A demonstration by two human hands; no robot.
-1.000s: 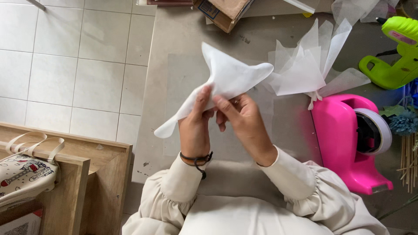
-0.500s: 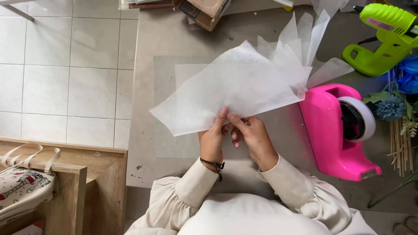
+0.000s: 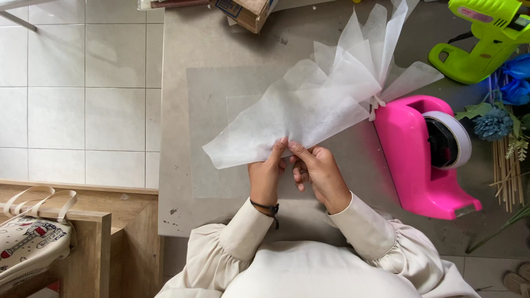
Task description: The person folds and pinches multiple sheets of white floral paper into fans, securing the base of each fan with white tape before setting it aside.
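Note:
A sheet of thin white tissue paper (image 3: 287, 116) is spread above the grey table (image 3: 182, 110), its near edge pinched between both hands. My left hand (image 3: 266, 172) grips that edge with thumb and fingers; a dark band circles the wrist. My right hand (image 3: 316, 170) pinches the same edge right beside it. Behind the sheet stands a gathered bunch of white tissue (image 3: 375, 49), tied at its base next to a pink tape dispenser (image 3: 425, 157).
A lime green glue gun (image 3: 486, 41) lies at the far right. Blue artificial flowers (image 3: 499, 118) and wooden sticks (image 3: 508, 171) lie to the right. A cardboard box (image 3: 248, 11) sits at the table's far edge. A wooden bench with a printed bag (image 3: 27, 243) stands at the left.
The folded tissue sheet has been opened out wide and flat. Both hands have dropped lower and now pinch its near edge.

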